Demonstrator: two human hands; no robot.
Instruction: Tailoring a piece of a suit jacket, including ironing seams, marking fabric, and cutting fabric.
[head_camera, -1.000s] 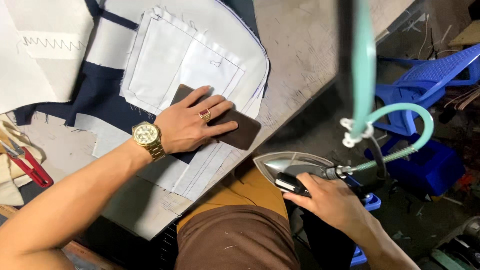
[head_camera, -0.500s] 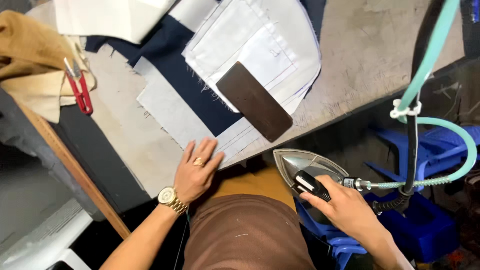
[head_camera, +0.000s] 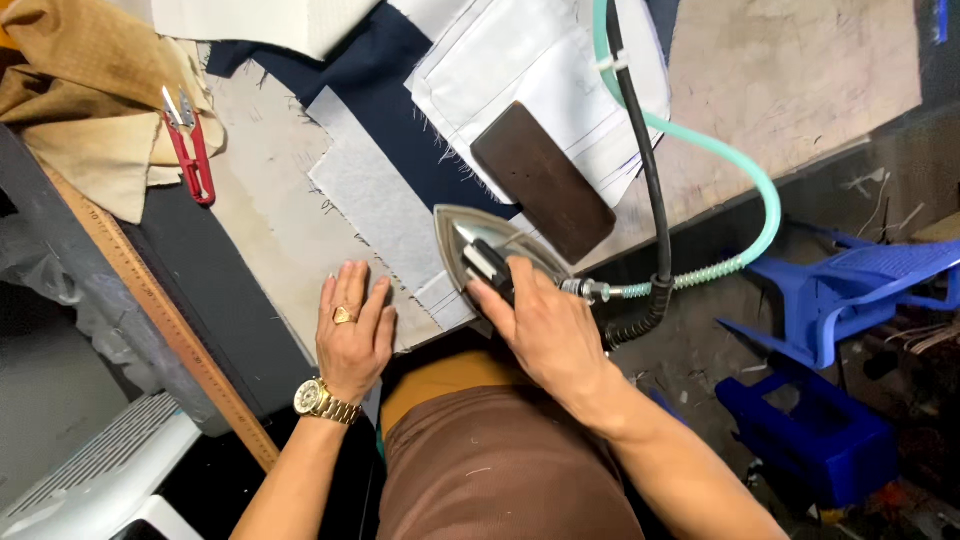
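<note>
Right hand: the right hand (head_camera: 545, 325) is gripping the black handle of one steam iron (head_camera: 490, 260), fingers wrapped shut.
Left hand: the left hand (head_camera: 352, 335) is lying flat on the worktable (head_camera: 270, 225), fingers loosely together, holding nothing.
Iron: resting on one grey fabric strip (head_camera: 385, 215), just right of the left hand.
Nearby: one brown block (head_camera: 542, 180) is lying just beyond the iron; one pair of red snips (head_camera: 190, 150) is lying well left.

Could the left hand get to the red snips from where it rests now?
Probably yes. The left hand lies flat and empty on the table's near edge, and the red snips sit further up on tan cloth. Only bare table surface lies between them; the iron is off to the other side.
</note>
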